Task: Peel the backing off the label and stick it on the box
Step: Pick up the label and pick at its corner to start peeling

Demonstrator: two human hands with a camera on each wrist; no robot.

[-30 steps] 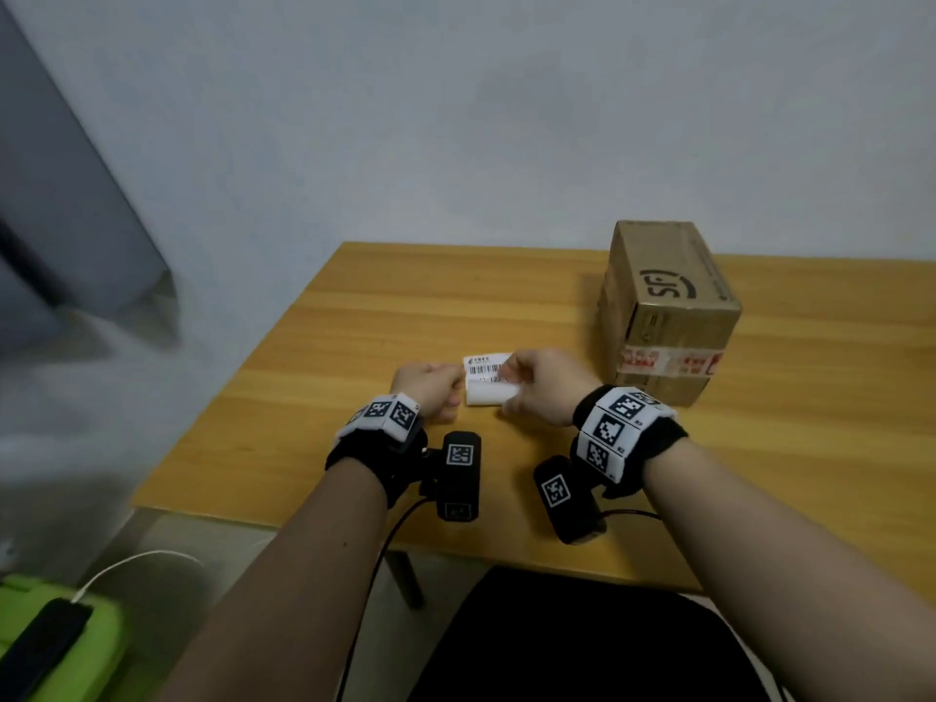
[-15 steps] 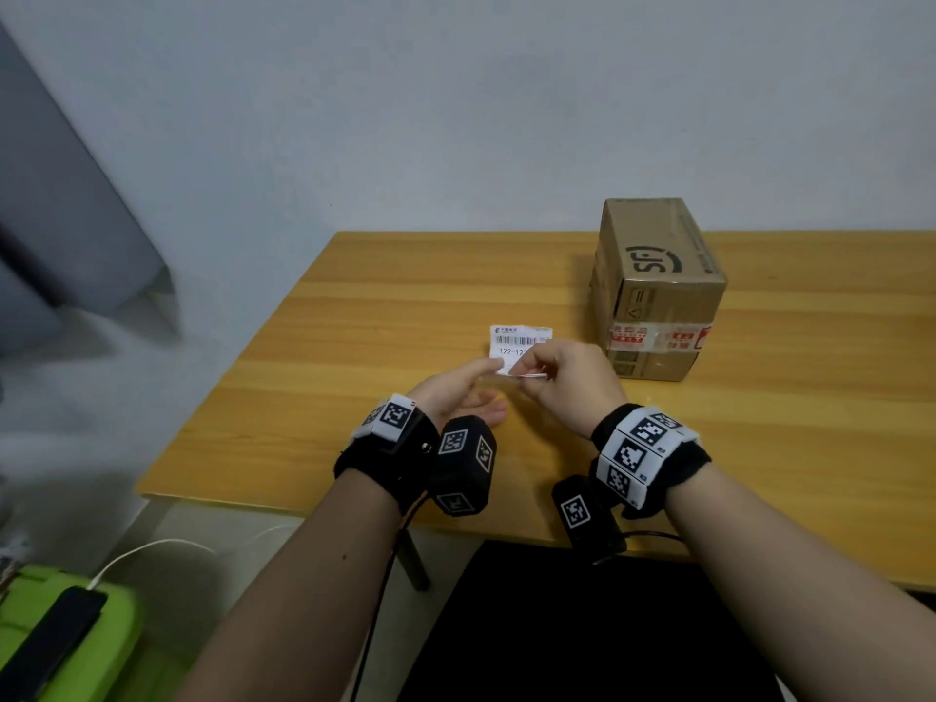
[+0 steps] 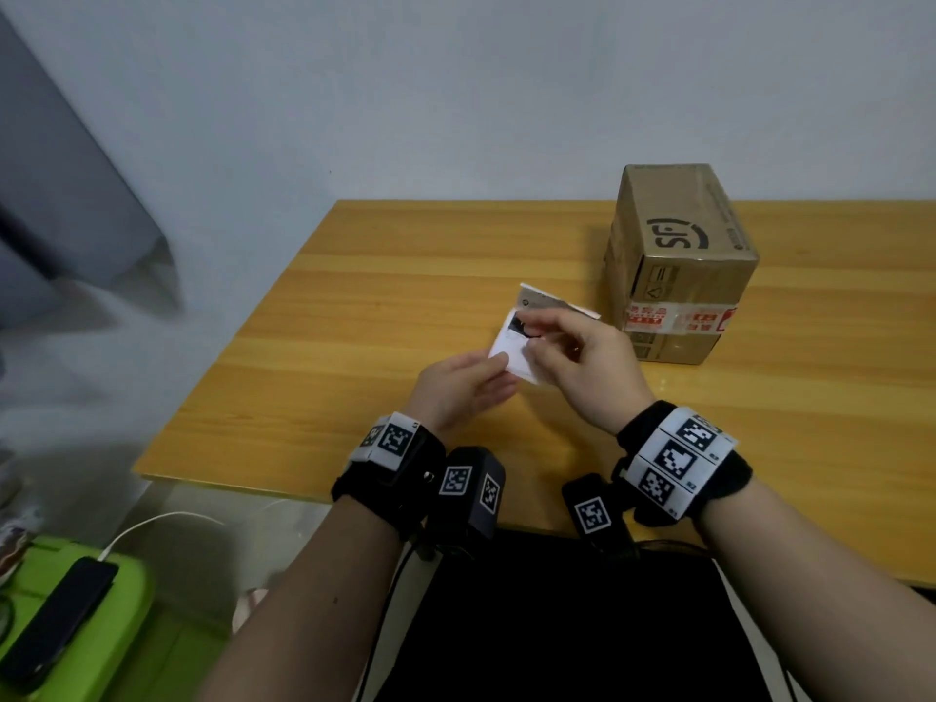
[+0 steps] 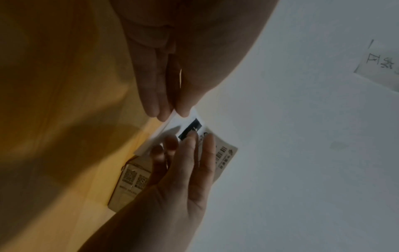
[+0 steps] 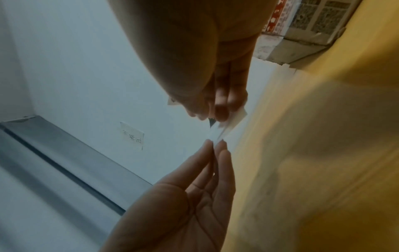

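A: Well, the small white printed paper label (image 3: 516,342) sits at the middle of the head view, held in the air above the yellow wooden table (image 3: 354,316). The left hand (image 3: 463,390) pinches its near corner between thumb and nearly straight fingers. The right hand (image 3: 582,364) has its fingertips curled onto the far part, where a grey-white sheet (image 3: 552,302), probably the backing, lifts away.

B: So what could go wrong?

A: I judge the sticky face could fold onto itself or onto a finger, since the paper is thin and held only at two small spots. A quick pull might tear or curl it too. And the brown cardboard box with red-printed tape (image 3: 678,260), upper right of the frame, stands apart from both hands, so the label has to be carried across with its adhesive bare.

B: What can't you make out?

A: Which layer each hand holds. The left wrist view is dark and blurred where the right hand's fingers (image 4: 190,141) cover the print. In the right wrist view the sheet shows almost edge-on. How far the peel has gone, I cannot tell.
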